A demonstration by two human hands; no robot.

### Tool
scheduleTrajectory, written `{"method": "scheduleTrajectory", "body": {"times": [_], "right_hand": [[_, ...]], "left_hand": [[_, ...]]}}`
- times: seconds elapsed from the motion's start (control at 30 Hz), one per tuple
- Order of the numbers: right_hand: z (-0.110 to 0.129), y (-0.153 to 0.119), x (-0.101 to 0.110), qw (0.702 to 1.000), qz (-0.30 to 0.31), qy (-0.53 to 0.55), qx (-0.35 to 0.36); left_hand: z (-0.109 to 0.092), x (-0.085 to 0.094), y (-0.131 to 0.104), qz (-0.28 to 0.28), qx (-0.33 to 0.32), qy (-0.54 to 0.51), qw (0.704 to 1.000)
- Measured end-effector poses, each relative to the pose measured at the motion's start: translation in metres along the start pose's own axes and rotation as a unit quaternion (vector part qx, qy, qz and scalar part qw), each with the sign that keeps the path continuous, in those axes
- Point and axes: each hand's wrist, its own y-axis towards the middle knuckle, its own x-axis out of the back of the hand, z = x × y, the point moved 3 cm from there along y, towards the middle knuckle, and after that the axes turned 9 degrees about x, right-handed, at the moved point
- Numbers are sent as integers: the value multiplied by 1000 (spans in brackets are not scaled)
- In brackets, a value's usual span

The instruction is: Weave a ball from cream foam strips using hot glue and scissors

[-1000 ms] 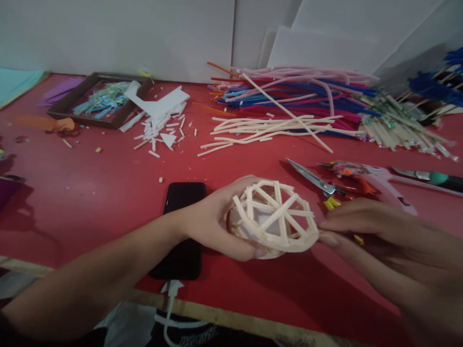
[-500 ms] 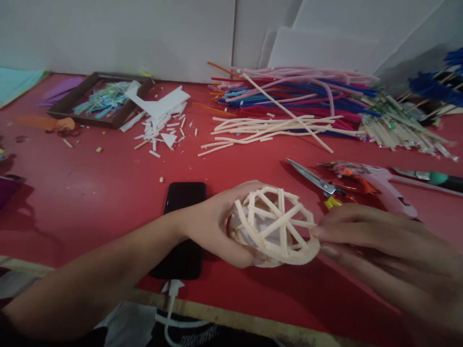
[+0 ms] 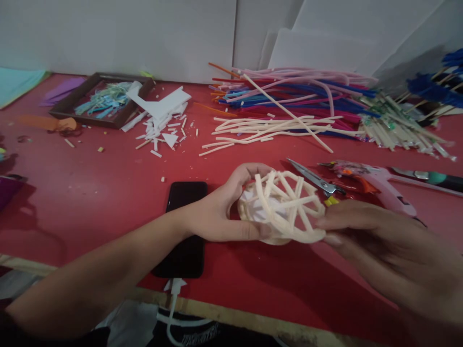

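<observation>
A small basket of crisscrossed cream pipe cleaners [image 3: 285,205], with white material showing inside, is held above the red table, tilted. My left hand [image 3: 231,212] wraps around its left side, thumb along the near edge and fingers behind. At the right end, my right hand [image 3: 383,250] pinches the curved cream rim between thumb and fingertips. Just beyond that hand lie scissors with yellow handles [image 3: 314,179] and a pink glue gun [image 3: 387,185]. A black phone [image 3: 184,255] with a white cable [image 3: 175,294] lies beneath my left wrist.
Cream pipe cleaners [image 3: 275,126] lie at the back, before a pile of pink, blue and red ones [image 3: 289,89]. Wrapped bundles [image 3: 401,120] sit to their right. White scraps [image 3: 162,113] and a brown tray [image 3: 104,120] are at back left. A green-handled tool [image 3: 437,178] lies far right.
Both hands have raised the basket slightly away from me, and it has shifted a little right and turned. My left thumb now lies flatter along its near side.
</observation>
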Motion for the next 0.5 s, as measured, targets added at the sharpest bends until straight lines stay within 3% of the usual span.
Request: {"method": "scheduleTrajectory", "body": {"times": [0.27,0.5], "right_hand": [[-1,0,-12,993,15,-116,31],[-14,-6,-15,991,37,-125,28]], "left_hand": [[10,12,5,-64,-27,129,989],[20,11,6,-78,-28,201,976]]}}
